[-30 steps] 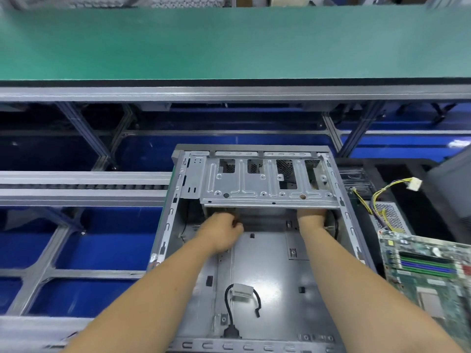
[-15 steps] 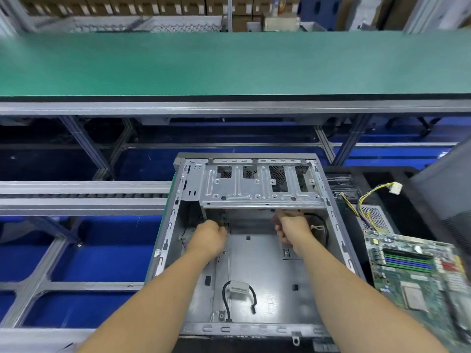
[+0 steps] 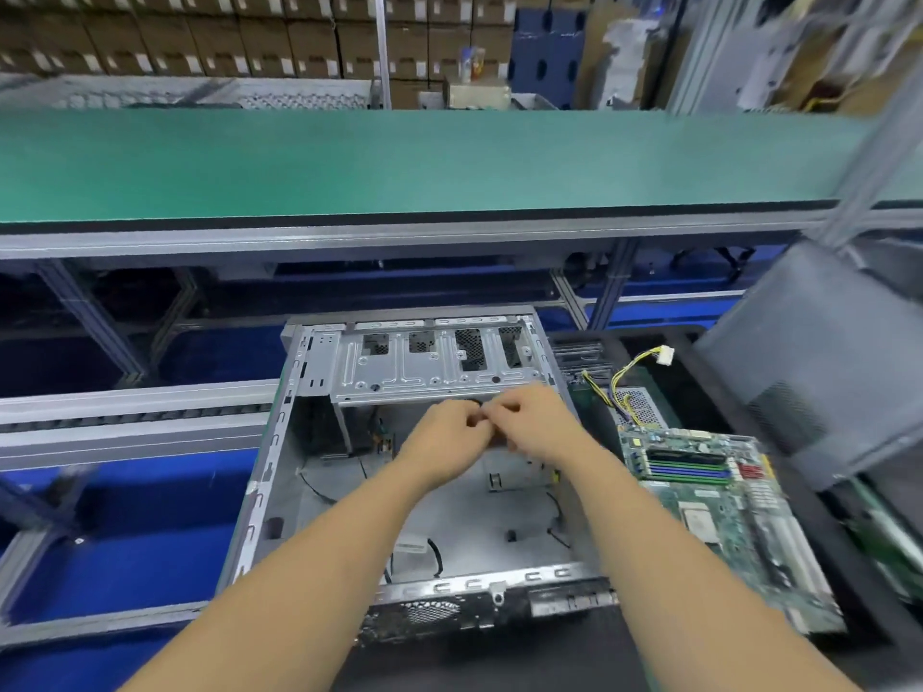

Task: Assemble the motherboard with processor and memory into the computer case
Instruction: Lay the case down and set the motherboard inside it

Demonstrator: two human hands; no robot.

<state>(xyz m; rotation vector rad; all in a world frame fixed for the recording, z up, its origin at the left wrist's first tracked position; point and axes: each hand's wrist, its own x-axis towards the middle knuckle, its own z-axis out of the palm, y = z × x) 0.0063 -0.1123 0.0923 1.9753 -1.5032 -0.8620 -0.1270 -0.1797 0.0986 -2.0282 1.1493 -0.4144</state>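
Both hands meet over the open computer case (image 3: 309, 491).

The left hand (image 3: 442, 444) and right hand (image 3: 537, 427) touch above the case floor, just below the drive cage (image 3: 429, 367); their fingers are curled together as if pinching something small, too blurred to identify. The motherboard (image 3: 719, 511), with processor and memory fitted, lies flat on the table just right of the case.

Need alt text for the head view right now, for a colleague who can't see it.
Both hands, left hand and right hand, meet with fingers curled over the open computer case, just below its drive cage; whatever they pinch is blurred. The motherboard lies outside, right of the case.
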